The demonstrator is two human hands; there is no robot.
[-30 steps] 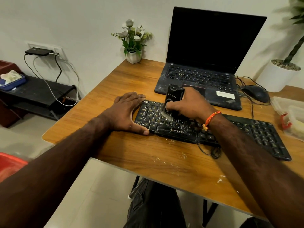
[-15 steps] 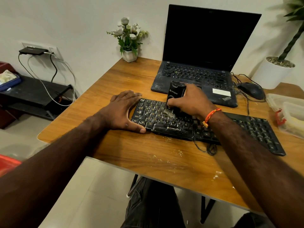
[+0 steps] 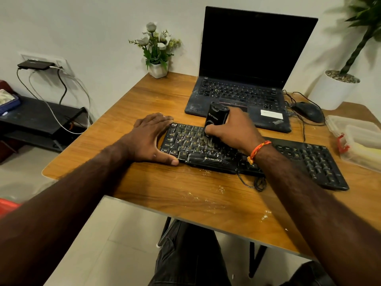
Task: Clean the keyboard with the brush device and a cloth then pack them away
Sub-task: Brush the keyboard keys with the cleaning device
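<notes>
The right hand [image 3: 233, 129] gripped the brush device [image 3: 216, 118] upright over the keyboard [image 3: 309, 159], whose length ran rightward from the flat, steadying left hand [image 3: 150, 137].

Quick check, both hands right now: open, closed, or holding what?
Left hand: open, fingers straight, resting flat against the keyboard's left end.
Right hand: closed around the brush device, bristles down on the keys.
</notes>
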